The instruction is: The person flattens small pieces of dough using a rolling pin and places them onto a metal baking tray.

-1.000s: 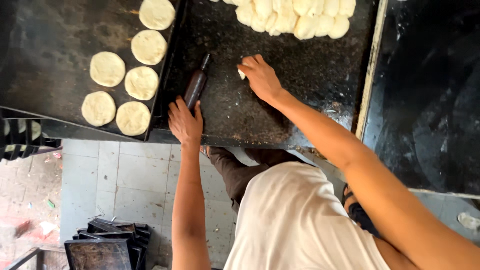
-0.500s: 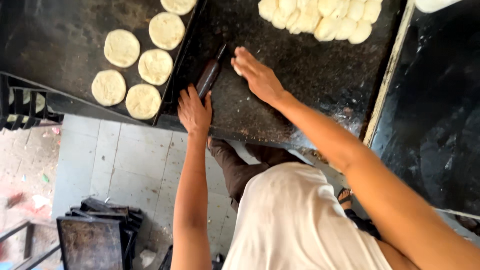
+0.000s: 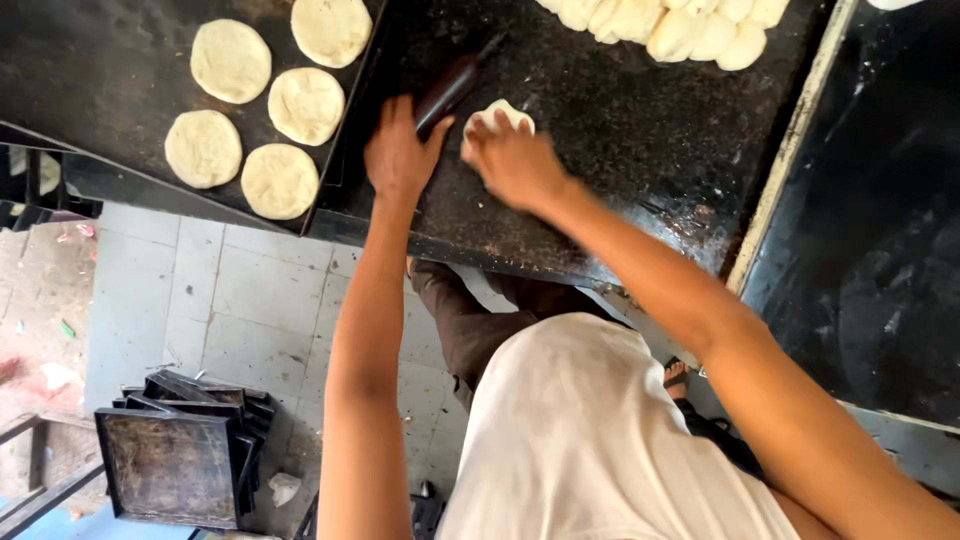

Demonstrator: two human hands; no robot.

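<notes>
My left hand (image 3: pixel 400 152) grips the near end of a dark rolling pin (image 3: pixel 456 82) lying on the black worktop (image 3: pixel 620 150). Just to its right, my right hand (image 3: pixel 512 160) presses down on a pale piece of dough (image 3: pixel 500 113) that shows past the fingertips. A heap of several raw dough balls (image 3: pixel 670 25) sits at the far edge of the worktop. To the left, a black tray (image 3: pixel 90 70) holds several flattened dough rounds (image 3: pixel 280 180).
A stack of empty dark baking trays (image 3: pixel 175 455) stands on the tiled floor (image 3: pixel 230 300) at lower left. A dark surface (image 3: pixel 880 220) with a pale edge strip lies to the right of the worktop. My legs and sandalled foot (image 3: pixel 677 376) are below.
My right hand has pulled back from the far worktop with a piece of dough and now presses it beside the rolling pin. My left hand stays on the pin.
</notes>
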